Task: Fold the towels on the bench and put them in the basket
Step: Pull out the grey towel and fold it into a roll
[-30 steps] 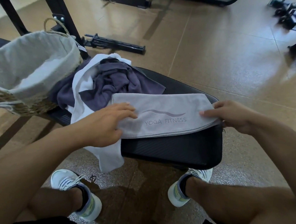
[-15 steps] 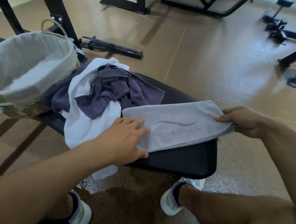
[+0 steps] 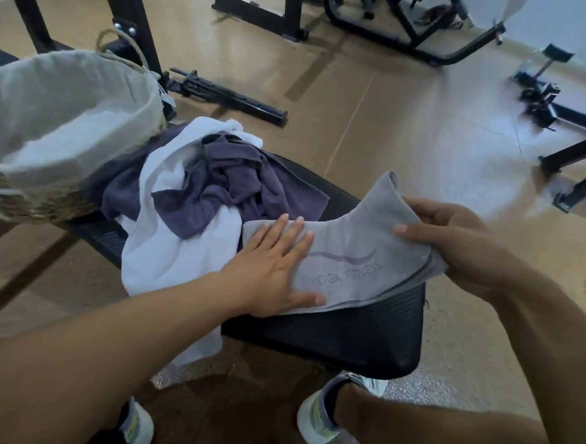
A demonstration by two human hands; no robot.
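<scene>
A grey towel [image 3: 352, 239] printed "YOGA FITNESS" lies folded lengthwise on the black bench [image 3: 363, 332]. My left hand [image 3: 275, 268] presses flat on its left end, fingers straight. My right hand [image 3: 455, 245] grips the towel's right end and holds it lifted off the bench, its corner pointing up. A crumpled purple towel [image 3: 217, 196] and a white towel [image 3: 166, 258] lie heaped to the left; the white one hangs over the bench's front edge. The woven basket [image 3: 39, 203] with a pale cloth lining stands at the bench's left end.
My two feet in white trainers [image 3: 324, 419] stand on the floor under the bench's near edge. Black gym frames [image 3: 416, 33] and a bar [image 3: 230, 98] lie on the tan floor behind. More black equipment [image 3: 576, 160] stands at the right.
My right hand has lifted the grey towel's right end off the bench and brought it leftward. My left hand has slid further onto the towel and lies flat on it.
</scene>
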